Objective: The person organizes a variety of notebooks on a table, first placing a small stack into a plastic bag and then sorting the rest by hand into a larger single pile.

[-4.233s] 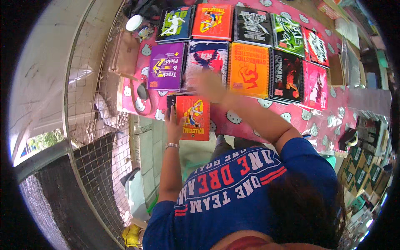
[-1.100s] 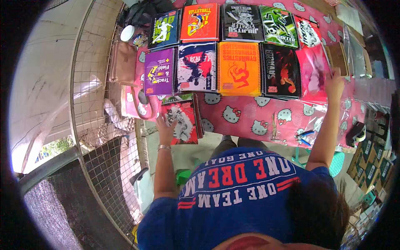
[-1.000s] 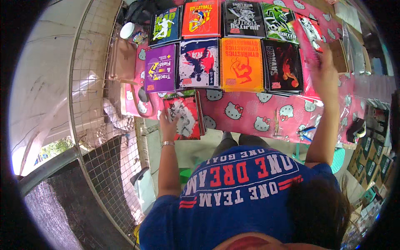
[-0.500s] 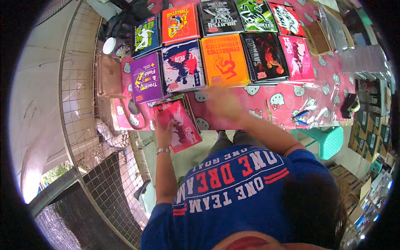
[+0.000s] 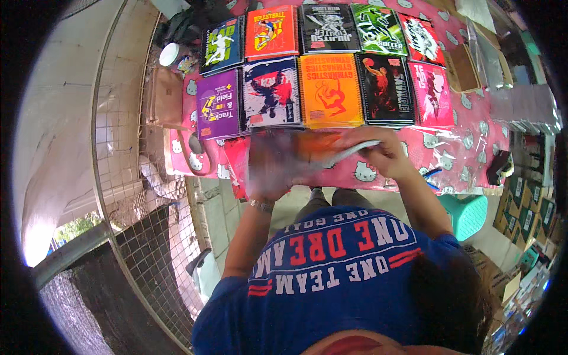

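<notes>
Over the six-o'clock edge of the table [image 5: 473, 148], a blurred sheet [image 5: 302, 155] is pinched by the nearly closed right hand [image 5: 381, 155], perhaps to steady it; how far the left hand [image 5: 267, 181] is opened, or what is gripped, cannot be told; towards twelve, books [image 5: 331, 90] are laid covers up, apparently for easy viewing

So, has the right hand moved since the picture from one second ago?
Yes: the right hand has moved left and toward the person, away from the open brown box.
</notes>
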Motion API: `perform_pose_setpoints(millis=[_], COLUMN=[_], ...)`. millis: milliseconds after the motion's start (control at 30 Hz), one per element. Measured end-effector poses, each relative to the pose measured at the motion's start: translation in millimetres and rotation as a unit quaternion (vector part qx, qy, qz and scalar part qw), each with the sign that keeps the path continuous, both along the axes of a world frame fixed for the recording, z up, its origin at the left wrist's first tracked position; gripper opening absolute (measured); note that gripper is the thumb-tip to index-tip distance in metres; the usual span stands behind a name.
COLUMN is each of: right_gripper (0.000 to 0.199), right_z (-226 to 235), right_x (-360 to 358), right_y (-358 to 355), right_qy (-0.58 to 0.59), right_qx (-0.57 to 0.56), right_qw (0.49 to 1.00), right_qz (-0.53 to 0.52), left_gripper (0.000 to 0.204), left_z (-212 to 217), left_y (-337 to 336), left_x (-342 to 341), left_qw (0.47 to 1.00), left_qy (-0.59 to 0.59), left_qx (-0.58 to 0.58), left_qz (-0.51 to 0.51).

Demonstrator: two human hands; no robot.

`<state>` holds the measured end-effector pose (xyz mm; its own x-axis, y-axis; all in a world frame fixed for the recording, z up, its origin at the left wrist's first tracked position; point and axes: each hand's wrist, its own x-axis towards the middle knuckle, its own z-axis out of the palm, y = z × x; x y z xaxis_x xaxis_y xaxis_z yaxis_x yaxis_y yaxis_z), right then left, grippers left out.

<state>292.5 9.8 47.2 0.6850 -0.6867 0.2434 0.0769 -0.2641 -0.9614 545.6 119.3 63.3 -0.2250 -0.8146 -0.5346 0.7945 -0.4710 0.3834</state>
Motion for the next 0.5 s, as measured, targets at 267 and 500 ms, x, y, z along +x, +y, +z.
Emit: perform_pose_setpoints(millis=[267,500], right_gripper=[0.05,0.056], right_z=[-75.1,-17.7], right_x=[51.5,86.1], right_y=[-21.8,29.4], right_qy=[0.441,0.358], right_qx=[-0.435,-0.46], right_qw=[0.775,0.812], right_qz=[-0.125,-0.008], left_gripper=[0.095,0.089], left_z=[-39.5,-121.2], left_y=[68.6,87.6], left_x=[95.2,137.1], left_qw=[0.931,0.782], left_qy=[-0.33,-0.611], left_qx=[-0.103,-0.089], left_qz=[0.115,0.088])
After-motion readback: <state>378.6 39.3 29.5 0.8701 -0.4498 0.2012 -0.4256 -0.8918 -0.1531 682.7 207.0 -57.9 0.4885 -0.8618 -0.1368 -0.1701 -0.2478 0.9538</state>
